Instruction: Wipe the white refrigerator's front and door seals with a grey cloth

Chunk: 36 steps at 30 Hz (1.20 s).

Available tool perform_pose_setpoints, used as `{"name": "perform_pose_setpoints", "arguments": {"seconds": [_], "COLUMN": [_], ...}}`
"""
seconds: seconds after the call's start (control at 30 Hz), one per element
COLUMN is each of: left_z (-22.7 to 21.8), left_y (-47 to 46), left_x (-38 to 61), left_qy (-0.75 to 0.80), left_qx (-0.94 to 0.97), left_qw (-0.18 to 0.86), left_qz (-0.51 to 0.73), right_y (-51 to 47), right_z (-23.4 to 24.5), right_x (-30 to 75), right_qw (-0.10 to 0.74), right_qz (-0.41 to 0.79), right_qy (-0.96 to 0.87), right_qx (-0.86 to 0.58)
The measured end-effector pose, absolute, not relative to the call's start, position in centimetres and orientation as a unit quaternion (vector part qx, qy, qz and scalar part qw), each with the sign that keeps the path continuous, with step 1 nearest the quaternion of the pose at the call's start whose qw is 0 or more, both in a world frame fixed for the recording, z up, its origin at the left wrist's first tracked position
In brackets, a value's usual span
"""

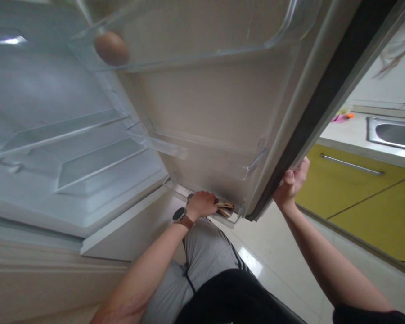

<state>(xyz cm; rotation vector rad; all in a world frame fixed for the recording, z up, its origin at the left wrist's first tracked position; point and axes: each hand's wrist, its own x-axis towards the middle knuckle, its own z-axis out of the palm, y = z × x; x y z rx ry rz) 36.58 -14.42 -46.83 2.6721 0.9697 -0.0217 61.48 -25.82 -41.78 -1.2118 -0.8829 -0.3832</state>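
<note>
My left hand (203,204), with a watch on its wrist, reaches into the lowest clear door shelf (230,222) of an open fridge. Its fingers close over a crumpled brown and beige cloth (225,207), part of which pokes out on the right. My right hand (293,182) is wrapped round the outer edge of the fridge door (310,108), thumb on the near side. Higher up the door's inner face, another clear shelf (205,164) spans its width. At the top, a brown egg (111,48) rests in the upper door shelf (202,56).
Left of the door is the white fridge interior with glass shelves (101,162). To the right stand yellow cabinets (354,189) under a counter with a metal sink (396,132). Pale floor tiles (273,265) lie below, beside my legs.
</note>
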Motion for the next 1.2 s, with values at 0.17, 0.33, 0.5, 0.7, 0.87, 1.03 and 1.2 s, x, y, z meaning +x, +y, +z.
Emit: {"name": "perform_pose_setpoints", "arguments": {"seconds": [0.17, 0.33, 0.5, 0.7, 0.87, 1.03, 1.2], "left_z": [-46.3, -46.0, -45.5, -43.4, -43.1, -44.3, -44.7], "left_y": [-15.0, -9.4, -6.9, -12.9, -19.0, -18.3, -12.2], "left_x": [36.9, 31.4, 28.9, 34.7, 39.4, 38.4, 34.5], "left_qy": [0.277, 0.406, 0.531, 0.491, 0.33, 0.327, 0.449], "left_qx": [0.938, 0.908, 0.845, 0.84, 0.898, 0.914, 0.787], "left_qw": [0.207, 0.103, 0.053, 0.205, 0.273, 0.234, 0.367], "left_qz": [0.001, -0.003, 0.043, 0.11, 0.101, 0.062, 0.209], "right_y": [-26.2, -26.5, -26.7, -26.9, -26.9, -26.9, -27.1], "right_z": [-41.9, -42.2, -42.3, -41.9, -41.8, -41.6, -41.4], "right_x": [61.1, 61.0, 60.6, 60.1, 60.0, 60.1, 59.7], "right_qw": [0.717, 0.71, 0.712, 0.717, 0.725, 0.726, 0.735], "right_qz": [-0.178, -0.179, -0.18, -0.18, -0.175, -0.164, -0.158], "right_qy": [-0.397, -0.39, -0.39, -0.388, -0.391, -0.387, -0.376], "right_qx": [-0.544, -0.558, -0.555, -0.549, -0.54, -0.544, -0.542]}}
